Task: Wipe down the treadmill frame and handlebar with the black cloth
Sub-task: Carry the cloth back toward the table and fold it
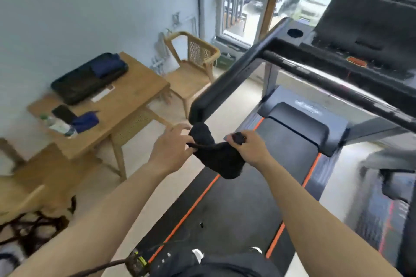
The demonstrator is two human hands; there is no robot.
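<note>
A crumpled black cloth [216, 155] hangs in the air between both hands, just below the near end of the left padded black handlebar [227, 78] of the treadmill and above its dark running belt [236, 198], which is edged by thin orange stripes. The left hand [173, 148] pinches one bunched end of the cloth with fingers curled closed around it; the upper lump of fabric sits right at the handlebar's end cap, though the motion blur makes it hard to say whether they touch. The right hand [249, 148] is closed in a loose fist on the other end, a small fold of cloth showing between thumb and fingers, and the middle of the cloth sags below both hands. A black crossbar [333, 81] runs from the handlebar toward the tilted dark console [369, 13] at upper right. To the left stands a light wooden table [132, 101] carrying a flat black case [87, 78], with a wooden chair with a woven back [191, 67] behind it, near a window [243, 0].
</note>
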